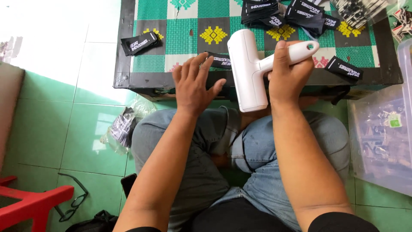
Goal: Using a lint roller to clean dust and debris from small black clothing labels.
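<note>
sideways, roller (247, 71) handle pointing right

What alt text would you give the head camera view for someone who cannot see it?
A seated person's right hand grips the handle of a white plastic T-shaped roller tool, while the left hand rests fingers spread on a black fabric label at the edge of a low table with a green patterned mat. More black labels lie scattered on the mat.

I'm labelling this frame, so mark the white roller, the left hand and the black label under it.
white roller (247, 71), head view, on the drum's side.
left hand (193, 86), head view, on the back of the hand.
black label (221, 61), head view, on its part showing beside the fingers.
</note>
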